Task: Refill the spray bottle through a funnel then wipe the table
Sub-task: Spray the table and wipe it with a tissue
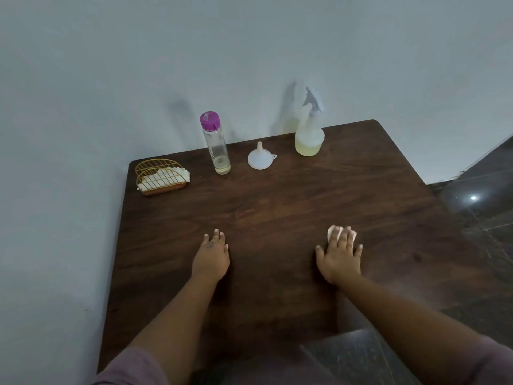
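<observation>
On the dark wooden table (pixel 277 195) a white spray bottle (pixel 309 134) with pale yellow liquid in its base stands at the back right. A white funnel (pixel 260 158) lies upside down to its left. A clear bottle with a purple cap (pixel 215 144) stands further left, almost drained. My right hand (pixel 340 257) lies flat with straight fingers pressing a white tissue (pixel 331 232) onto the table. My left hand (pixel 211 254) rests flat on the wood, holding nothing.
A gold wire napkin holder (pixel 161 176) with white tissues sits at the back left corner. A pale wall runs behind and to the left of the table. Dark glossy floor (pixel 477 207) shows on the right.
</observation>
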`<state>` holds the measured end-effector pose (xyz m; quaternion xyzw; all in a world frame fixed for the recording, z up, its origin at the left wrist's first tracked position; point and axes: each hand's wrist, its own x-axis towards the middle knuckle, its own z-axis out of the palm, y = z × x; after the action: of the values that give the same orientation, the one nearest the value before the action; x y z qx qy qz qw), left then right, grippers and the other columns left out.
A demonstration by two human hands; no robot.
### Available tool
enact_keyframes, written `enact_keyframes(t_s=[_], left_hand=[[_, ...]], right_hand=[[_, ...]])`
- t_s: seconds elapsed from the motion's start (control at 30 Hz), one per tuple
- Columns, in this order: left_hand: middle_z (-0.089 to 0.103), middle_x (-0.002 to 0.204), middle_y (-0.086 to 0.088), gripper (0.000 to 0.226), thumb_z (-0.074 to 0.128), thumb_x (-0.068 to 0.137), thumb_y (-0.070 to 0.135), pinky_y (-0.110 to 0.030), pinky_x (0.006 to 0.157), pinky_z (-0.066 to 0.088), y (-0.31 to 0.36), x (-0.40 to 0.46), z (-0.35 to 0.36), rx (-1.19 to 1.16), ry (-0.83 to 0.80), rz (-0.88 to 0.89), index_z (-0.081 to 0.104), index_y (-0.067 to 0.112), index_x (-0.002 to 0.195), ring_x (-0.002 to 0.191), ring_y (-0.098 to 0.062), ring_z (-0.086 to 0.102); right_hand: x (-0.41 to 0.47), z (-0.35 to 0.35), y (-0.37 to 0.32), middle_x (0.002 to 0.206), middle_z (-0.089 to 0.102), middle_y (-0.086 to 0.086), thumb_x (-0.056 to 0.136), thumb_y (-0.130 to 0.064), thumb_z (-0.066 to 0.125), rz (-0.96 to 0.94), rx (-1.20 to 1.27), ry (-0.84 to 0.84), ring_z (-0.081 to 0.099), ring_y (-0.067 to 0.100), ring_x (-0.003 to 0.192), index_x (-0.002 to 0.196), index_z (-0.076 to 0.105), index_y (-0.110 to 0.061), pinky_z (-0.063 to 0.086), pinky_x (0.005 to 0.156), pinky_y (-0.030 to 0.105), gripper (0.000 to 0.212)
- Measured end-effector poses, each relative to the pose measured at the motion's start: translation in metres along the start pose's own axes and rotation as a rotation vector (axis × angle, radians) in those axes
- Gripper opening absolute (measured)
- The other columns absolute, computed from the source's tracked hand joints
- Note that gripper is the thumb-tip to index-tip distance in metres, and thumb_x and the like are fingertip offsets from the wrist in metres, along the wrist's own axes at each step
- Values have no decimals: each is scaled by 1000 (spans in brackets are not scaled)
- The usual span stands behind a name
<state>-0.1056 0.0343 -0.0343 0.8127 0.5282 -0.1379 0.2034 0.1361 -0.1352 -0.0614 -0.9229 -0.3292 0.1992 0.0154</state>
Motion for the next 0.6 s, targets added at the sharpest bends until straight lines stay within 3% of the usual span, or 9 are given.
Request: enact_keyframes(t_s=[0.1, 0.2, 0.27, 0.33, 0.43, 0.53, 0.6], left_hand=[[19, 162, -5, 52, 33, 104, 25, -35, 116, 27, 5, -11, 4, 5, 19, 0, 27, 11, 153, 148, -26, 20], [20, 162, -6, 53, 37, 101, 21, -35, 117, 26, 14, -21, 6, -38, 2, -7, 29, 10, 152, 148, -26, 21], [17, 162, -6, 55, 38, 100, 20, -36, 120, 21, 15, -30, 10, -82, -33, -3, 27, 11, 153, 149, -26, 17], [12, 163, -5, 57, 38, 101, 26, -43, 121, 15, 13, -43, 18, -79, -37, -15, 23, 13, 154, 150, -29, 10], [3, 164, -10, 71, 39, 99, 51, -53, 119, 6, 10, -63, 27, -9, 31, -94, 16, 15, 156, 149, -40, -2], [-10, 162, -16, 110, 46, 80, 78, -56, 118, 2, 6, -79, 35, -33, -7, -154, 1, 13, 156, 148, -42, -10], [-18, 161, -16, 139, 59, 58, 88, -55, 119, 7, 5, -88, 38, -104, -46, -190, -8, 15, 155, 148, -41, -9]], right_hand=[[-55, 24, -34, 157, -3, 27, 88, -58, 31, -231, -41, -7, -9, 43, 145, 152, 3, -8, 1, 117, 53, 85], [-92, 38, -76, 158, -13, 22, 92, -55, 31, -717, -172, -169, -26, 31, 141, 152, -3, -11, -7, 118, 48, 82], [-81, 34, -86, 159, -12, 17, 94, -53, 29, -886, -285, -166, -26, 25, 141, 152, -6, -15, -10, 118, 45, 78], [-55, 26, -75, 160, -9, 16, 94, -52, 31, -815, -313, -109, -18, 26, 146, 153, -1, -19, -8, 117, 46, 75], [-16, 6, -26, 159, -8, 20, 93, -52, 34, -400, -156, -20, -12, 33, 147, 153, 0, -15, -3, 118, 48, 78], [-11, -4, 8, 157, -11, 26, 95, -48, 33, -138, -61, -62, -13, 38, 146, 151, -6, -4, -3, 118, 50, 81], [-27, 2, 0, 154, -10, 32, 95, -46, 31, -114, -76, -86, -12, 44, 144, 149, -6, 2, -3, 117, 52, 81]])
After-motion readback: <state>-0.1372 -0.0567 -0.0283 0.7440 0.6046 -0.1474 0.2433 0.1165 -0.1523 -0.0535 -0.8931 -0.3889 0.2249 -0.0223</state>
